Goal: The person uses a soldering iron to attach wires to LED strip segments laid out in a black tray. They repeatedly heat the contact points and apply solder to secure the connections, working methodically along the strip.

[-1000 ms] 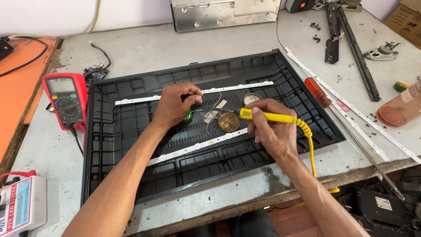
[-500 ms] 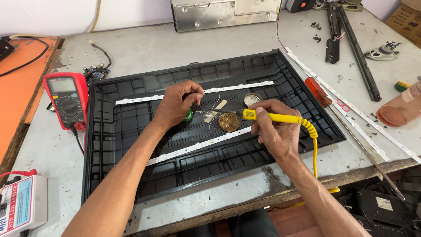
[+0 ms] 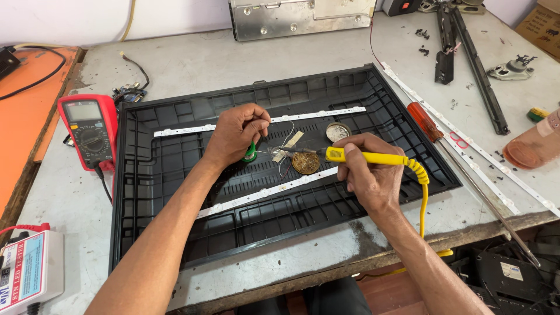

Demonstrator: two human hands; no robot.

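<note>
Desk: grey, scuffed work surface carrying all items; an orange board lies along its left edge.
Back panel: large black ribbed tray-like shell, centred on the desk; two white LED strips run across it.
Left hand: forearm enters from lower left, reaching diagonally over the panel; fingers curled shut, pinching a thin wire above a green solder spool.
Right hand: forearm enters from lower right; fingers closed round the yellow soldering iron, held like a pen, tip pointing left.
Iron tip: meets the wire just right of the left hand, between the two strips.
Round tin: brass-coloured, directly beneath the iron's shaft.
Multimeter: red, left of the panel.
Screwdriver: red-handled, right of the panel.
</note>
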